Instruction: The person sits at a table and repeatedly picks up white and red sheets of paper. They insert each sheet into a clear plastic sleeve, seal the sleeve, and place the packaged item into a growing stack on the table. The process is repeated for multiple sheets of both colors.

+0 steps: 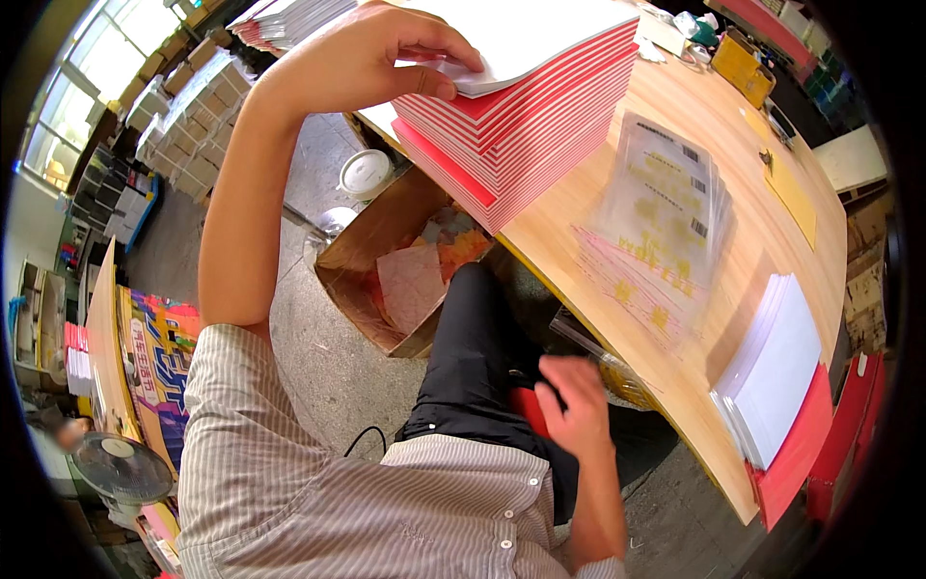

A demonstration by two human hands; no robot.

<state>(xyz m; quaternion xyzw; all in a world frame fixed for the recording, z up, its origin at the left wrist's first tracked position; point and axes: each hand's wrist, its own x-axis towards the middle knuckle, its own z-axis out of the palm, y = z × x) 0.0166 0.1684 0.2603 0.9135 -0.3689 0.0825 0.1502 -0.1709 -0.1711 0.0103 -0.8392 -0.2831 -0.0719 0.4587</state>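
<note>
My left hand (424, 58) reaches over the near left corner of a tall stack of red and white booklets (569, 116). Its thumb and bent fingers pinch the edge of the top white sheet (540, 39), which curls up slightly there. My right hand (579, 405) hovers over my lap beside the front edge of the wooden table (598, 299). It looks a little blurred, with the thumb apart from the fingers and nothing seen in it. Clear printed plastic sleeves (666, 203) lie spread on the table right of the stack.
A pile of white sheets (772, 372) sits on a red folder (801, 444) at the table's right end. Below the table stands a cardboard box (357, 289) of paper scraps, near a white lidded bucket (365, 174). A fan (121, 468) is at lower left.
</note>
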